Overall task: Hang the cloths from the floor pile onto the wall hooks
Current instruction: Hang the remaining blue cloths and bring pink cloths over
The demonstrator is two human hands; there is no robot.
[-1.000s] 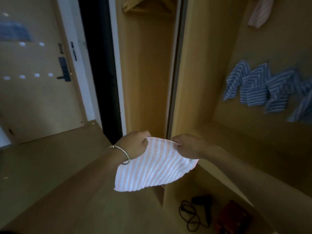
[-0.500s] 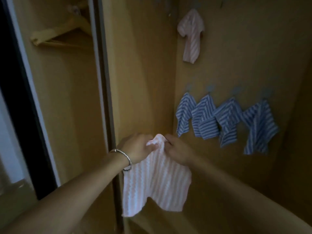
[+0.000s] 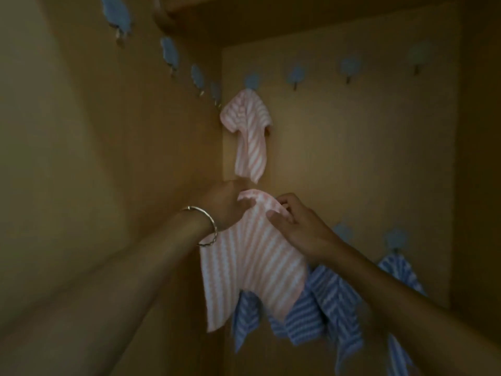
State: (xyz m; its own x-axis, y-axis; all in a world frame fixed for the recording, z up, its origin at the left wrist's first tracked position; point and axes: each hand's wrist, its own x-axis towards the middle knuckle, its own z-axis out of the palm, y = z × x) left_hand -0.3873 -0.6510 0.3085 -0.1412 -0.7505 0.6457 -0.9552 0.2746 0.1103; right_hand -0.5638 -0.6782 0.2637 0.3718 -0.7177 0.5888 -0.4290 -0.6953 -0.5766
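Wooden panels close in around the hands, a side panel [image 3: 122, 145] beyond the left one and a back panel [image 3: 366, 158] behind both, all in dim light. We see the left hand [image 3: 225, 204], a bangle [image 3: 208, 226] on its wrist, pinching the bunched top edge of a pink striped cloth [image 3: 249, 267], and the right hand [image 3: 301, 229] gripping the same edge just beside it with curled fingers. This cloth hangs down below both hands, in front of the corner where the panels meet. Directly above the hands a hanging pink cloth [image 3: 249, 131] droops from the leftmost of a row of blue hooks [image 3: 296, 74] on the back panel, its lower tip just above the left hand. Below and behind the right hand, blue striped cloths [image 3: 320, 308] hang on the back panel, partly hidden by the held cloth and the right forearm.
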